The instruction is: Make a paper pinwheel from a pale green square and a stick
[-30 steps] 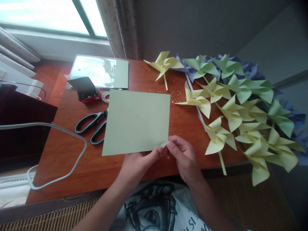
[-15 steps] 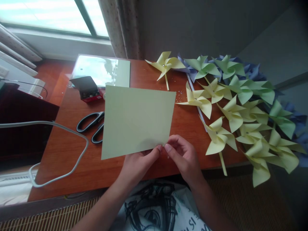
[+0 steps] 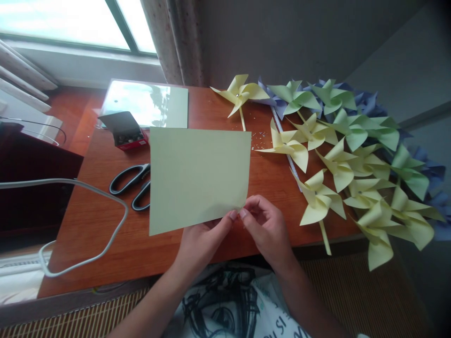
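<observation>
A pale yellow-green sheet of paper point(image 3: 199, 176) is held up at a tilt above the table. My left hand point(image 3: 202, 241) is closed on its lower edge, thumb on the near face and the fingers hidden behind. At the lower right corner my right hand point(image 3: 266, 227) pinches the same sheet between thumb and fingertips, close beside the left thumb. The corner between the two thumbs is too small to make out. Scissors point(image 3: 128, 178) with dark handles lie left of the sheet, their blades hidden behind it.
Several yellow paper pinwheels point(image 3: 320, 196), green pinwheels point(image 3: 357, 129) and blue ones point(image 3: 369, 104) cover the table's right side. An open red box point(image 3: 132, 142) of small items sits behind the scissors, near a plastic-covered stack point(image 3: 141, 101). A white cable point(image 3: 105, 249) loops at left.
The sheet has turned slightly in my hands, its upper right corner moving a little left. Both hands keep their hold. The whole view has shifted slightly.
</observation>
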{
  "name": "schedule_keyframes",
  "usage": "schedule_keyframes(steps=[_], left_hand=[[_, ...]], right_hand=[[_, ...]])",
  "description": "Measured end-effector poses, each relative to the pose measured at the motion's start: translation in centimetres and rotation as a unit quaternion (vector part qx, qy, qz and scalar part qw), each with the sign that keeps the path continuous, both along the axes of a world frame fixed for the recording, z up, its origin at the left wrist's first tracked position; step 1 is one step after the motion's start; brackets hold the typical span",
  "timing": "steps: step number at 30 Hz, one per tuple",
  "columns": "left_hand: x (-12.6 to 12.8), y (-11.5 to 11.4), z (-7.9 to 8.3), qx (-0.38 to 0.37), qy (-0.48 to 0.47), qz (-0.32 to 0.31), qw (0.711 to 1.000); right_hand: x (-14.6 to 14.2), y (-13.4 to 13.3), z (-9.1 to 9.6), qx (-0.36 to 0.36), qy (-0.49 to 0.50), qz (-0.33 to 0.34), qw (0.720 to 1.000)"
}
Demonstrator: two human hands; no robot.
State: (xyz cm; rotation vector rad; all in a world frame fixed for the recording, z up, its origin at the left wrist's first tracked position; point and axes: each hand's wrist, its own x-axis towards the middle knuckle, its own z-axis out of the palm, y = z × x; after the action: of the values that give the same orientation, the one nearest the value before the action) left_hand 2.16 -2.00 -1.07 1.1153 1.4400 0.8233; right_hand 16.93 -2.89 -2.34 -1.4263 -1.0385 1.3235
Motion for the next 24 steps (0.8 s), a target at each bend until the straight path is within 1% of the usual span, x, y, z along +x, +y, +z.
schedule_keyframes(steps=[2, 5, 7, 10, 14, 16, 20, 22, 24], left_hand=[[0.1, -0.1, 0.0, 0.034, 0.011, -0.001, 0.999], [0.3, -0.3, -0.4, 0.100, 0.082, -0.011, 0.992], [0.3, -0.4, -0.9, 0.131, 0.129, -0.015, 0.983], [0.3, -0.5, -1.4, 0.149, 0.168, -0.014, 0.974], [0.2, -0.5, -1.5, 0.148, 0.199, -0.005, 0.969], [0.2, -0.4, -1.4, 0.134, 0.172, -0.006, 0.976], [0.2, -0.2, -0.9, 0.064, 0.045, -0.004, 0.997], [0.1, 0.0, -0.5, 0.024, -0.004, 0.002, 1.000], [-0.1, 0.2, -0.2, -0.009, -0.027, 0.003, 1.000]], right_hand=[[-0.2, 0.0, 0.0, -0.005, 0.005, -0.016, 1.000], [-0.4, -0.1, -0.1, -0.004, 0.006, -0.036, 0.999], [-0.5, -0.2, -0.2, -0.007, 0.012, -0.044, 0.999], [-0.5, -0.3, -0.1, -0.017, 0.032, -0.044, 0.998], [-0.4, -0.3, 0.2, -0.034, 0.057, -0.038, 0.997], [-0.4, -0.3, 0.3, -0.034, 0.068, -0.032, 0.997], [-0.1, -0.3, 0.6, -0.023, 0.091, -0.004, 0.996], [0.0, -0.2, 0.8, -0.019, 0.104, 0.008, 0.994], [0.1, -0.2, 1.0, -0.018, 0.109, 0.016, 0.994]])
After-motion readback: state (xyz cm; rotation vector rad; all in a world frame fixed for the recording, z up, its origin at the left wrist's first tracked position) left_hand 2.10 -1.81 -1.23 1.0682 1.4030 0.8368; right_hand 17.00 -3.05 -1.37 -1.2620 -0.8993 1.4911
